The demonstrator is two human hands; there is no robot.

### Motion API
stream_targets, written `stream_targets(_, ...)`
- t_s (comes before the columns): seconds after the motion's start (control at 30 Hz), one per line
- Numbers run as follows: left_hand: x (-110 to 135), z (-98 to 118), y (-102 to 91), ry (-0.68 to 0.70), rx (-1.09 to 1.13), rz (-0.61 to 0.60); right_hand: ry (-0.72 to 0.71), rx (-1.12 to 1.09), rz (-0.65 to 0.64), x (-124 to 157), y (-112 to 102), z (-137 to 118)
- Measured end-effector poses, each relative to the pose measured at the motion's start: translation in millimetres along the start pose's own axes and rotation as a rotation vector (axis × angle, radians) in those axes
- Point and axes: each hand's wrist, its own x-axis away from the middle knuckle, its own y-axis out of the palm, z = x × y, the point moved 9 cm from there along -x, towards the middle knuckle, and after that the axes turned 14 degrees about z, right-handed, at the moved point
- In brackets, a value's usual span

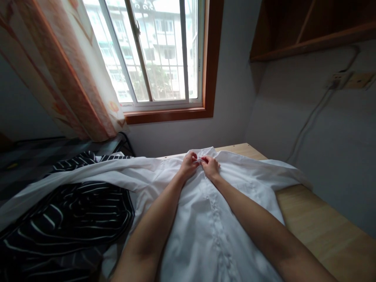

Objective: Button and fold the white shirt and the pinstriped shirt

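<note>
A white shirt (188, 235) lies spread out on a wooden table, its sleeves stretched to both sides and its front placket running down the middle toward me. Near the collar, my left hand (189, 164) pinches the shirt's front edge. My right hand (210, 166) grips the opposite edge just beside it, so the fingertips of both hands nearly meet. Any button between the fingers is too small to make out.
Black-and-white striped clothing (79, 215) lies at the left, partly under the shirt's sleeve. The wooden table (323, 223) shows at the right. Behind are a window (164, 55), a patterned curtain (73, 70), a wall shelf (311, 43) and a socket with a cable (336, 81).
</note>
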Motion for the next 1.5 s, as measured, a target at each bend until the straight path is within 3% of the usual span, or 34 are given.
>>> stream_targets(0.33,0.2,9.9,-13.6,0.056,0.064,0.087,0.009,-0.099,0.163,-5.0,-8.0,10.5)
stream_targets(0.53,4.1,21.7,-16.7,0.162,-0.159,0.114,0.070,-0.264,0.194,-6.0,-9.1,17.2)
stream_targets(0.73,8.1,39.1,-27.3,0.313,-0.415,0.265,0.076,-0.352,0.250,-2.3,-21.1,13.8)
stream_targets(0.93,13.9,50.6,-23.0,0.397,-0.448,0.209,-0.002,-0.269,0.222,5.1,-32.2,-4.4)
stream_targets(1.2,12.1,45.3,-25.3,0.304,-0.372,0.237,0.013,-0.211,0.178,4.4,-27.2,-2.1)
stream_targets(1.5,7.4,32.1,-20.4,0.191,-0.297,0.178,0.062,-0.186,0.153,0.1,-19.7,7.0)
